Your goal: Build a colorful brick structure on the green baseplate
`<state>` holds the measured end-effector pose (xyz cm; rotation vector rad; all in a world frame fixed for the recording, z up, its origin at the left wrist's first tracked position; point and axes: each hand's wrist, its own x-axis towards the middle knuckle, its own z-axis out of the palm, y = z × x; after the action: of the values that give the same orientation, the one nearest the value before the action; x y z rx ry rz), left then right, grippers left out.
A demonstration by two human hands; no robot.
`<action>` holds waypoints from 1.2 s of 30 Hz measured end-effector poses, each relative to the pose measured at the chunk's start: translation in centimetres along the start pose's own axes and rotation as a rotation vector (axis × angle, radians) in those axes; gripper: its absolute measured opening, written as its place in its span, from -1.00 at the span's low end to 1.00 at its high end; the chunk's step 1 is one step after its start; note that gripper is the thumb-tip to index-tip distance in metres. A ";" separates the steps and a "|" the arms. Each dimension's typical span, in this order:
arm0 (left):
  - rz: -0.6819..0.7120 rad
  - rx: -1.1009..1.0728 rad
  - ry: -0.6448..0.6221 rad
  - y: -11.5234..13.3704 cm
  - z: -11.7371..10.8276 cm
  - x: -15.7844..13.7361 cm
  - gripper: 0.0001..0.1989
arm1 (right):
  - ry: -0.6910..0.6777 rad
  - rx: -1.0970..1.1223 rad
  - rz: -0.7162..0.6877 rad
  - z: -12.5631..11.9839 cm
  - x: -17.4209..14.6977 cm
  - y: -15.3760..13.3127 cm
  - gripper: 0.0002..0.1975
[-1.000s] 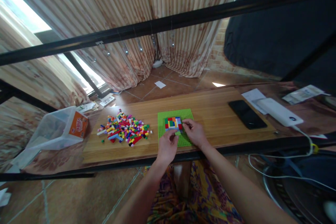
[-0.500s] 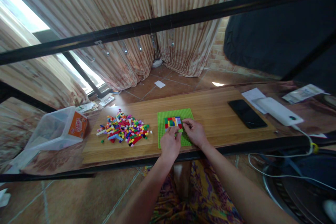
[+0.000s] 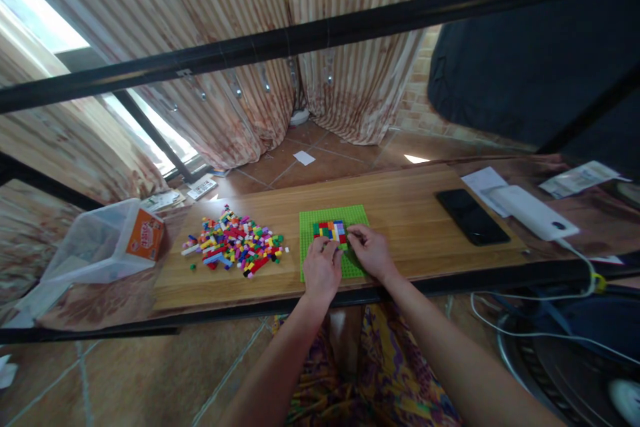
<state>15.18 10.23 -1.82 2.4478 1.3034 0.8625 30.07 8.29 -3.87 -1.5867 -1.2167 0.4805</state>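
A green studded baseplate [image 3: 309, 221] lies before me, bearing a flat patch of multicoloured building bricks [image 3: 336, 229] near its middle. My left hand [image 3: 323, 268] rests over the near left side of the patch, fingers bent and drawn together. They cover part of the bricks, and whatever is between them is hidden. At the right edge of the patch is my right hand [image 3: 371, 250], its thumb and fingertips pinched close together. Anything in that pinch is too small to make out.
To the left, a pile of loose bricks [image 3: 237, 240] spreads on the wooden board [image 3: 400, 207]. Beyond it stands a clear plastic box [image 3: 95, 247] with an orange label. On the right lie a black phone [image 3: 473, 217], papers and a white device [image 3: 533, 210] with a cable.
My left hand has shifted slightly left and its fingers have spread a little across the near bricks. My right hand stays nearly in place at the patch's right edge.
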 end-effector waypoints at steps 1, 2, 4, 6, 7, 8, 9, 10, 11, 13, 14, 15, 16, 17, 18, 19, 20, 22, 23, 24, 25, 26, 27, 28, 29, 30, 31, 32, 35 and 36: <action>0.003 0.002 0.004 0.0 0.0 0.0 -0.86 | -0.005 0.009 0.006 0.0 0.0 -0.1 -0.79; 0.006 0.004 0.006 0.0 -0.1 0.0 -0.86 | -0.012 0.019 0.015 0.0 0.0 -0.1 -0.78; 0.011 0.008 0.006 0.1 -0.1 -0.1 -0.87 | -0.038 0.051 0.034 -0.1 -0.1 -0.2 -0.77; 0.015 0.011 0.005 0.1 0.0 -0.1 -0.87 | -0.071 0.087 0.048 -0.1 -0.1 -0.2 -0.76; 0.015 0.011 0.007 0.1 0.0 -0.1 -0.86 | -0.082 0.098 0.052 -0.1 -0.1 -0.2 -0.75; 0.016 0.010 0.010 0.1 0.1 -0.1 -0.86 | -0.088 0.100 0.056 0.0 -0.1 -0.2 -0.75; 0.015 0.008 0.012 0.1 0.1 -0.1 -0.87 | -0.089 0.095 0.060 0.0 0.0 -0.1 -0.75; 0.014 0.006 0.015 0.0 0.2 -0.1 -0.87 | -0.084 0.085 0.066 0.0 0.0 0.0 -0.74; 0.011 0.004 0.019 0.0 0.2 -0.1 -0.88 | -0.078 0.074 0.071 0.1 0.0 0.1 -0.74; 0.008 -0.005 0.028 0.0 0.3 -0.1 -0.89 | -0.067 0.059 0.079 0.2 0.1 0.3 -0.72; 0.007 -0.012 0.034 -0.1 0.3 -0.1 -0.90 | -0.064 0.054 0.080 0.2 0.1 0.4 -0.72; 0.007 -0.020 0.041 -0.1 0.3 -0.2 -0.90 | -0.063 0.052 0.078 0.3 0.1 0.5 -0.72; 0.008 -0.030 0.049 -0.1 0.4 -0.2 -0.90 | -0.064 0.051 0.076 0.3 0.1 0.5 -0.71; 0.012 -0.038 0.057 -0.1 0.4 -0.3 -0.90 | -0.065 0.051 0.072 0.3 0.1 0.5 -0.71; 0.019 -0.043 0.065 -0.2 0.4 -0.3 -0.89 | -0.066 0.053 0.069 0.3 0.1 0.5 -0.71; 0.032 -0.042 0.071 -0.2 0.4 -0.4 -0.87 | -0.067 0.055 0.065 0.3 0.1 0.5 -0.72; 0.048 -0.037 0.078 -0.2 0.4 -0.5 -0.84 | -0.068 0.055 0.061 0.3 0.1 0.4 -0.72; 0.093 -0.016 0.086 -0.3 0.3 -0.7 -0.79 | -0.076 0.047 0.052 0.2 0.0 0.3 -0.72; 0.118 0.000 0.083 -0.3 0.3 -0.9 -0.77 | -0.084 0.039 0.047 0.1 0.0 0.3 -0.72; 0.143 0.024 0.071 -0.3 0.2 -1.0 -0.76 | -0.094 0.029 0.043 0.1 0.0 0.2 -0.72; 0.161 0.059 0.052 -0.3 0.2 -1.2 -0.74 | -0.103 0.019 0.039 0.0 0.0 0.2 -0.72; 0.175 0.107 0.026 -0.2 0.1 -1.3 -0.73 | -0.111 0.007 0.034 0.0 -0.1 0.1 -0.72; 0.185 0.164 -0.003 -0.2 0.1 -1.5 -0.71 | -0.117 -0.009 0.028 0.0 -0.1 0.1 -0.72; 0.192 0.226 -0.030 -0.1 0.1 -1.6 -0.69 | -0.121 -0.031 0.020 0.0 -0.2 0.1 -0.72; 0.201 0.283 -0.054 0.0 0.1 -1.7 -0.68 | -0.126 -0.057 0.009 0.1 -0.3 0.0 -0.73; 0.213 0.329 -0.075 0.1 0.2 -1.8 -0.67 | -0.134 -0.087 -0.007 0.1 -0.4 -0.1 -0.73; 0.230 0.359 -0.096 0.1 0.2 -1.9 -0.67 | -0.142 -0.116 -0.026 0.2 -0.4 -0.1 -0.74; 0.247 0.372 -0.116 0.2 0.3 -1.9 -0.67 | -0.148 -0.142 -0.044 0.3 -0.5 -0.2 -0.74; 0.247 0.348 -0.152 0.3 0.2 -1.7 -0.66 | -0.146 -0.172 -0.056 0.3 -0.6 -0.5 -0.73; 0.234 0.329 -0.155 0.4 0.1 -1.7 -0.66 | -0.141 -0.169 -0.045 0.3 -0.6 -0.6 -0.71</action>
<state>14.76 8.63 -2.42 2.9007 1.2009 0.5247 29.37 7.90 -3.59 -1.6859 -1.4281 0.4775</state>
